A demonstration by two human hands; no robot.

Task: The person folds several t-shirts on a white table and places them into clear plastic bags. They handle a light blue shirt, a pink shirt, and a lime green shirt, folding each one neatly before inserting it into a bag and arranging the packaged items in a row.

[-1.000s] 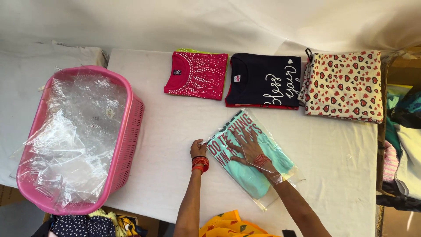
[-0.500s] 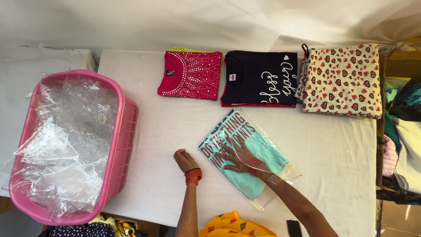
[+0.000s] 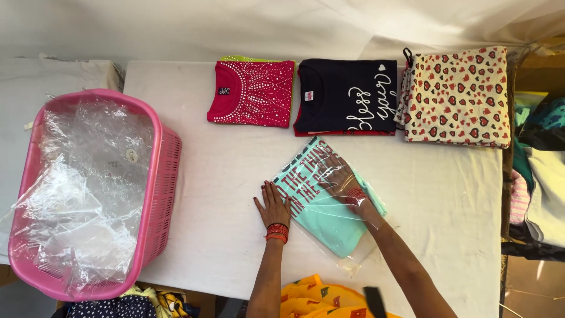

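The folded mint-green shirt [image 3: 327,207] lies at an angle near the middle of the counter [image 3: 223,176], partly enclosed in a clear plastic bag [image 3: 347,247]. The right hand [image 3: 340,179] rests flat on top of the shirt through the bag, fingers [image 3: 329,168] spread wide and gripping nothing; this position appears to press the package flat. The left hand [image 3: 272,204] lies palm down at the left edge of the package, fingers together and extended, touching the bag edge and the counter, apparently to steady the package. Red bangles sit on both wrists.

Along the far edge of the counter, three folded stacks stand in a row, apart from each other: a red beaded top [image 3: 252,93], a navy shirt [image 3: 347,105] with white script, and a cream heart-print garment [image 3: 458,97]. The row keeps these garments out of the working area.

A pink basket [image 3: 159,188] stands to the left, holding loose clear plastic bags [image 3: 82,194].

Limits of view: a green item under the red top and a red item under the navy shirt show only as thin edges. The bag's opening is hard to distinguish from glare. Yellow fabric [image 3: 318,300] at the near edge and garments at the right margin [image 3: 541,153] are cut off. The basket's contents below the plastic cannot be made out.
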